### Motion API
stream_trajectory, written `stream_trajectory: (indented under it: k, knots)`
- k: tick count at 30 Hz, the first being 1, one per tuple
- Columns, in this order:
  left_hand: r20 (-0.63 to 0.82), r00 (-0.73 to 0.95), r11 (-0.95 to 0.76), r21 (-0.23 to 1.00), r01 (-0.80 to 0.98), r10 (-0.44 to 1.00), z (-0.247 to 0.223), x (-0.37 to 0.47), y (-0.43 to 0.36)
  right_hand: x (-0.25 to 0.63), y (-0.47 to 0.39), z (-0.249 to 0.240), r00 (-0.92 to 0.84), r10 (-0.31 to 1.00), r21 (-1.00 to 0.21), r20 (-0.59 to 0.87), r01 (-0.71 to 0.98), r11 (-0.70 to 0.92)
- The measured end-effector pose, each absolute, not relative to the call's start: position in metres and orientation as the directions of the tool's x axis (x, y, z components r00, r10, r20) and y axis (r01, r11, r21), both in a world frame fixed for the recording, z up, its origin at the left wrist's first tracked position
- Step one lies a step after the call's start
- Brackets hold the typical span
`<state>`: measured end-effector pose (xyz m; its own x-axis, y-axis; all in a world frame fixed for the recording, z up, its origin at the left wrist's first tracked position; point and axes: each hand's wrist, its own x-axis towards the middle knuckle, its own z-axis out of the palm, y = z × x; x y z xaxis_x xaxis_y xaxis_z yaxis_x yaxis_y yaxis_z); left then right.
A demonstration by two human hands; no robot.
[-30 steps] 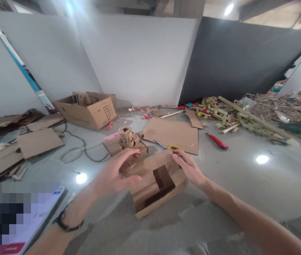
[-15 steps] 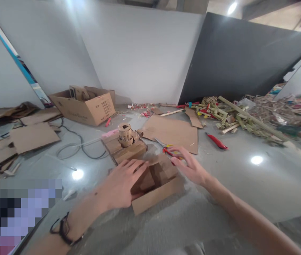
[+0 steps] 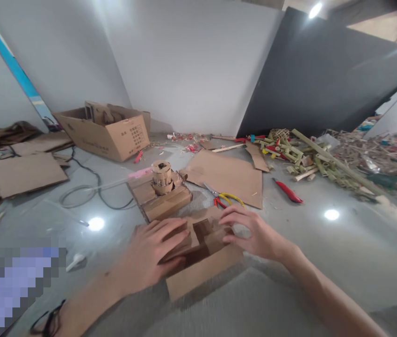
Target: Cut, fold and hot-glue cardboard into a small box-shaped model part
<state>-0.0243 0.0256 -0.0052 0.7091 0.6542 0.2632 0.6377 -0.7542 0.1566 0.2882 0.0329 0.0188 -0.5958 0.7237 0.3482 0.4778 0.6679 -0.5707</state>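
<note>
A folded cardboard piece (image 3: 205, 274) with raised walls and a dark hollow lies on the floor in front of me. My left hand (image 3: 149, 255) rests over its left side, fingers spread, the thumb reaching into the hollow. At the right side, my right hand (image 3: 250, 234) has its fingers curved and apart, the tips at the cardboard's edge with nothing between them. Just behind stands a cardboard construction (image 3: 163, 206) with a round ribbed tower (image 3: 162, 177). Scissors with yellow and red handles (image 3: 228, 199) lie beyond my right hand.
A large open cardboard box (image 3: 103, 140) stands at the back left, with flat cardboard (image 3: 30, 173) nearer. A cardboard sheet (image 3: 226, 175) lies behind the scissors. To its right are a red-handled tool (image 3: 289, 191) and a pile of bamboo pieces (image 3: 310, 154). A dark cable (image 3: 103, 199) loops at left.
My right hand has moved down from the scissors to the cardboard's right edge. My left hand has shifted slightly left on the cardboard. The view has moved a little.
</note>
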Motion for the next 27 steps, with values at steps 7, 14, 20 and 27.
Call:
stream_trajectory:
  k: [7,14,20,27]
  knots:
    - [0.317,0.717,-0.78,0.158,0.605,0.621,-0.0072,-0.0257,0.0219,0.2944,0.0339,0.0088,-0.583,0.7,-0.551,0.413,0.452,0.701]
    - [0.352,0.722,-0.796,0.147,0.587,0.596,-0.0078,-0.0254,0.022,0.291,0.0294,0.0091,-0.58,0.667,-0.486,0.467,0.462,0.742]
    - [0.504,0.697,-0.848,0.164,0.503,0.511,-0.0034,-0.0234,0.02,0.2881,0.0282,0.0107,-0.595,0.64,-0.475,0.487,0.434,0.765]
    - [0.54,0.68,-0.86,0.2,0.469,0.496,-0.0004,-0.019,0.0184,0.2868,0.0276,0.0079,-0.618,0.638,-0.488,0.46,0.424,0.763]
